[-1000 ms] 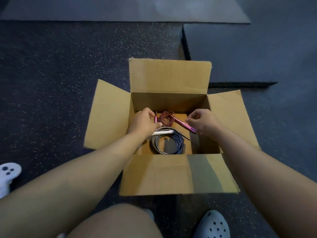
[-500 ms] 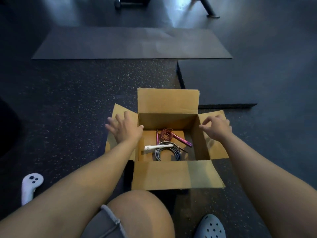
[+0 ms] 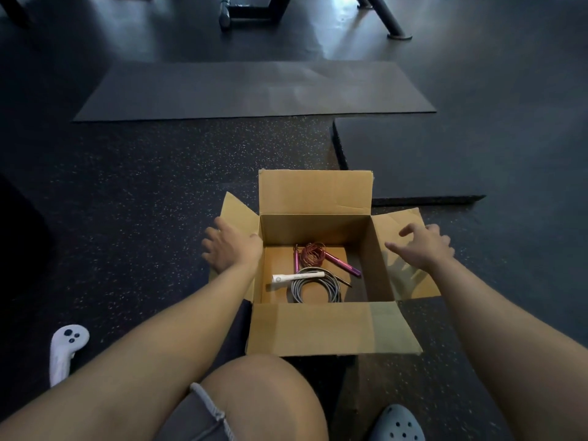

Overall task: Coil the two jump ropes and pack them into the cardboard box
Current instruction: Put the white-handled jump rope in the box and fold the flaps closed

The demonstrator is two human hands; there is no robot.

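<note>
With both coiled ropes lying in the box, each hand's spread, empty grip sits at its own side flap: left hand left, right hand right.

The floor is dark rubber flecked with pale specks. A thin grey mat lies flat across it farther off. To the right sits a thicker black slab with a raised edge. At the top, dark metal legs of some equipment stand on smooth flooring that catches a pale sheen of light. A white controller lies at lower left.
</note>
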